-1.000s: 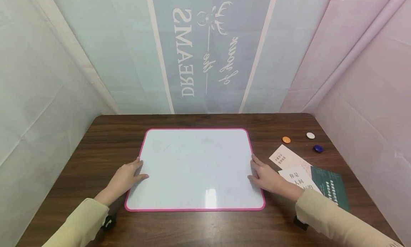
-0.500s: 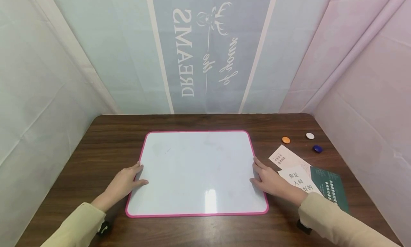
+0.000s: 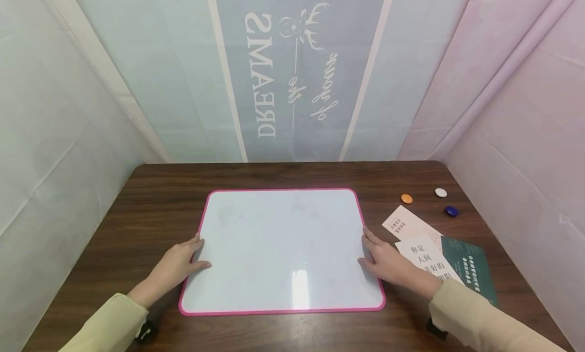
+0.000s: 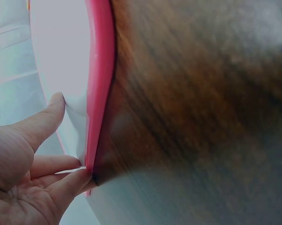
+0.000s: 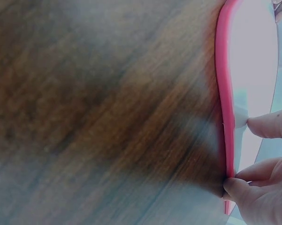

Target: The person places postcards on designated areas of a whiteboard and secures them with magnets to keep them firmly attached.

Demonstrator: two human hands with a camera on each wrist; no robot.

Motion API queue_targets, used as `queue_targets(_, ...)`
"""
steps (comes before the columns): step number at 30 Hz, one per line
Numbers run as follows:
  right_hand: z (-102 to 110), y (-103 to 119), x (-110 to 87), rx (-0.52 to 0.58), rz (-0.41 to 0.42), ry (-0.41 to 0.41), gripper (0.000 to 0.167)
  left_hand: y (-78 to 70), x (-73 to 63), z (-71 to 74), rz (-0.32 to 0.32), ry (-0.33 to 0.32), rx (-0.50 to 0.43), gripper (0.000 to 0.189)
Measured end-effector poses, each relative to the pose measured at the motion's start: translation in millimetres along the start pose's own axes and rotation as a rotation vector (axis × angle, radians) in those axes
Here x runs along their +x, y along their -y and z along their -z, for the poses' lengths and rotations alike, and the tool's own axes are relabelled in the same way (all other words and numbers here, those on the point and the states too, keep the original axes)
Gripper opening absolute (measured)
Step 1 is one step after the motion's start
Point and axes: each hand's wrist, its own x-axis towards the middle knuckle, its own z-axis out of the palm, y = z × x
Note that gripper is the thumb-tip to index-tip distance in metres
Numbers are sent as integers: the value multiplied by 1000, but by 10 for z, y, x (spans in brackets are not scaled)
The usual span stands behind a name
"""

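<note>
A whiteboard (image 3: 283,245) with a pink rim lies flat on the brown wooden table, a faint short pen stroke on its upper left. My left hand (image 3: 171,265) holds its left edge, with the thumb over the white surface. In the left wrist view, fingertips (image 4: 84,178) of that hand meet the outer side of the pink rim. On the opposite edge, my right hand (image 3: 388,263) grips in the same manner. The right wrist view has its thumb (image 5: 267,125) on the white face and its fingers (image 5: 237,187) against the rim.
Right of the board lie overlapping cards: a pink one (image 3: 409,224), a white one (image 3: 422,253) with printed characters and a dark green one (image 3: 475,265). Behind them are an orange (image 3: 407,198), a white (image 3: 441,192) and a blue round piece (image 3: 451,211). Curtains (image 3: 183,88) enclose the table.
The whiteboard has slid a little toward me, both hands moving along with it and keeping their places on its side edges. The cards and round pieces stay where they were.
</note>
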Motion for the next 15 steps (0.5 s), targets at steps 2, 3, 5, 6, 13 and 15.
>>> queue_targets(2,2,0,-18,0,-2,4,62,-14,-15,-2,7,10,-2,62)
queue_targets(3,1,0,-27,1,-3,6,62,-18,-21,-6,10,15,-4,63)
queue_targets(5,-1,0,-44,1,-3,9,61,-28,-33,-10,15,22,-7,64)
queue_targets(6,-1,0,-53,1,-3,10,61,-31,-39,-11,15,24,-7,64)
queue_targets(13,11,6,-84,14,1,13,61,-53,-58,3,11,-8,25,60)
queue_targets(15,16,5,-91,19,-1,19,61,-67,-50,17,16,-23,42,58)
